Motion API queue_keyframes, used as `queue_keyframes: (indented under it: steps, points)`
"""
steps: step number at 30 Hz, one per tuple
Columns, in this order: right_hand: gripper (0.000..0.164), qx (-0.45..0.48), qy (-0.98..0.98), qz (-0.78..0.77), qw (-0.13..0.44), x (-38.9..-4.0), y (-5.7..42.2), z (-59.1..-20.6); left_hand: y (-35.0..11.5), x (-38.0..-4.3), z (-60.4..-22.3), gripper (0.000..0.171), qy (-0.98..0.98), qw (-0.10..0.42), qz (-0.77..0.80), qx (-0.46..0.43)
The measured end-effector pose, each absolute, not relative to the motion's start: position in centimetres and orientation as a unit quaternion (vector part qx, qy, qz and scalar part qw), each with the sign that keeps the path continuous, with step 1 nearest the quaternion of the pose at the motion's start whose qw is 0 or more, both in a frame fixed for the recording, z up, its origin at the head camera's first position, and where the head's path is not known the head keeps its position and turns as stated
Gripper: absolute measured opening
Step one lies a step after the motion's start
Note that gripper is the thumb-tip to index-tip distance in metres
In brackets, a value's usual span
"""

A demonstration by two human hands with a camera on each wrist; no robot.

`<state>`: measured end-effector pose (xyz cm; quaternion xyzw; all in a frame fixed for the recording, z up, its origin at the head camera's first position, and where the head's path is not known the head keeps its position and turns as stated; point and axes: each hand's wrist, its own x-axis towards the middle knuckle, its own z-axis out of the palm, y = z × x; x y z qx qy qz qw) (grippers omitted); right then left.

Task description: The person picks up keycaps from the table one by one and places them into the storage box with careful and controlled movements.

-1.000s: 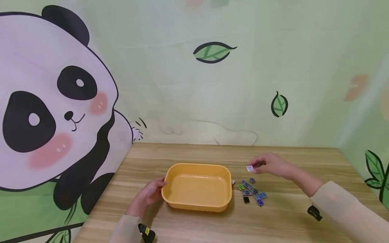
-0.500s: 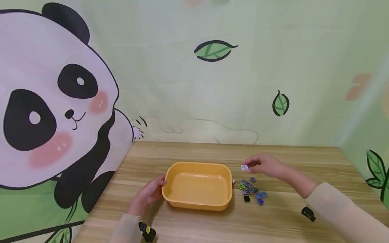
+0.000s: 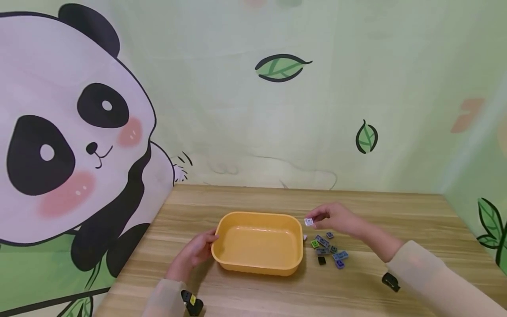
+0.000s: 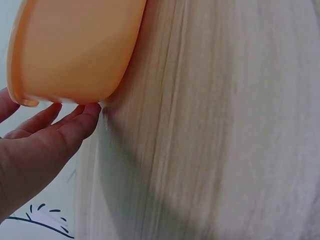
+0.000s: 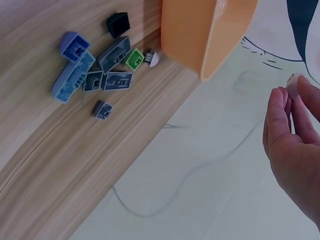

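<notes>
My left hand [image 3: 195, 252] holds the left end of a yellow plastic basin [image 3: 257, 269]. In the left wrist view its fingertips lie against the outer wall, and one finger passes beyond the rim. My right hand [image 3: 339, 218] pinches a white keycap [image 3: 309, 222] between thumb and fingers, just off the basin's right back corner and above the table. Below it several loose keycaps lie on the wood, among them a green keycap [image 3: 314, 244], a black keycap [image 3: 321, 260] and a long blue keycap [image 3: 339, 255]. In the head view the basin shows a bare inside.
A small white piece [image 5: 152, 58] lies close against the basin's right side, partly hidden in the head view. The wooden table [image 3: 245, 299] meets a printed backdrop [image 3: 222, 110] along its far edge.
My right hand has moved left toward the basin, carrying the white keycap. The left hand, the basin and the loose keycaps stay where they were.
</notes>
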<state>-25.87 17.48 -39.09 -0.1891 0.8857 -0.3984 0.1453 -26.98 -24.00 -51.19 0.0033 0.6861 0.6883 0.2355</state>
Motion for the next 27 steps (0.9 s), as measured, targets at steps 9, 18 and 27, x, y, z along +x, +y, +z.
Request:
queue_keyframes:
  steps: [9,18,27]
  points:
    - [0.033,-0.201,0.880,-0.405,0.145,-25.9,16.3,-38.8,-23.9,-26.7,-50.9,0.064,0.682,0.241,0.690,0.022]
    - [0.033,-0.198,0.881,-0.402,0.149,-26.2,15.1,-38.5,-23.9,-26.6,-51.0,0.063,0.684,0.241,0.688,0.022]
    - [0.030,-0.194,0.880,-0.406,0.155,-26.4,13.6,-38.5,-24.0,-26.7,-51.0,0.063,0.687,0.238,0.687,0.015]
